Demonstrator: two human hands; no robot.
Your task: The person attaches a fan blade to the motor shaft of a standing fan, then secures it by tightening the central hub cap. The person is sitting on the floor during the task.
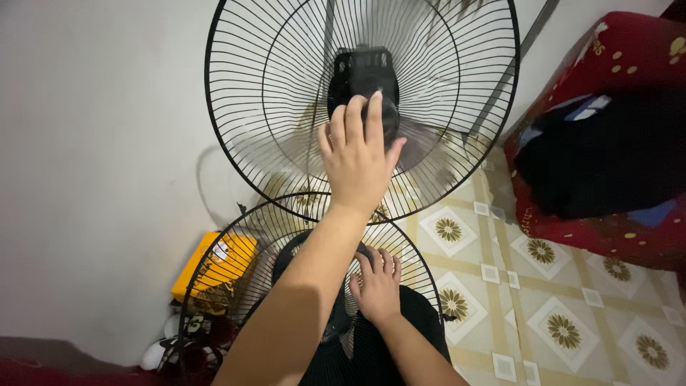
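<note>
A plain pale wall (93, 143) fills the left side and runs up behind the scene, evenly and softly lit, darker toward the lower left corner. The floor (572, 300) on the right is laid with cream tiles bearing brown flower medallions inside diamond frames, with small white squares at the crossings. A red cushioned seat (629, 50) with yellow dots stands at the right edge, and dark clothes (600, 164) lie piled on it. A yellow box (221, 261) sits low against the wall.

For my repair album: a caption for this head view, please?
Left hand on the motor hub behind a wire fan guard; right hand on the lower guard.
</note>
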